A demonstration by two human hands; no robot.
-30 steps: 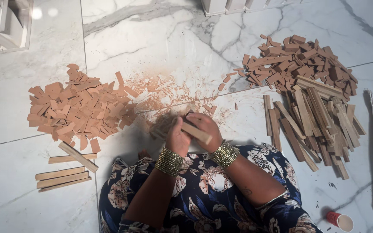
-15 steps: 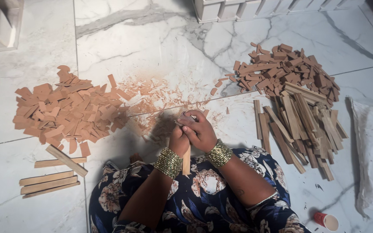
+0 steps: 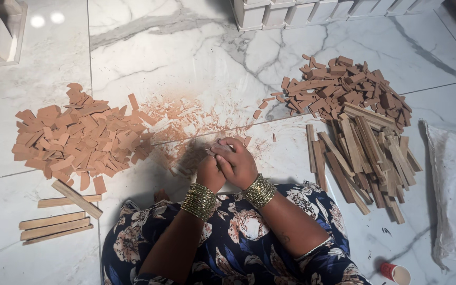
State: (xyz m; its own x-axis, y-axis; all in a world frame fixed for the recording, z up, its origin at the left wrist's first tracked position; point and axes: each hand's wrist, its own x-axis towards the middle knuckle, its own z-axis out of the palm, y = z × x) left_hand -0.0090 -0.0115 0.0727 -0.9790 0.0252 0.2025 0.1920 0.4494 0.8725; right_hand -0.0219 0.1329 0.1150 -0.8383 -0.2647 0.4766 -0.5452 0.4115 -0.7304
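Both hands meet over the marble floor [image 3: 186, 58]. The right hand [image 3: 238, 162] and left hand [image 3: 209, 173] close together, seemingly on a small wood piece [image 3: 213, 149], mostly hidden.

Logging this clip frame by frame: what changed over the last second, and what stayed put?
The wooden stick seen a second ago between the hands no longer shows; left hand and right hand are now pressed together over it. The chip pile, stick pile and paper cup lie unchanged.

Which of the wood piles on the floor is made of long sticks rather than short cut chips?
The pile of long sticks at the right hand's side; the other two heaps hold short chips.
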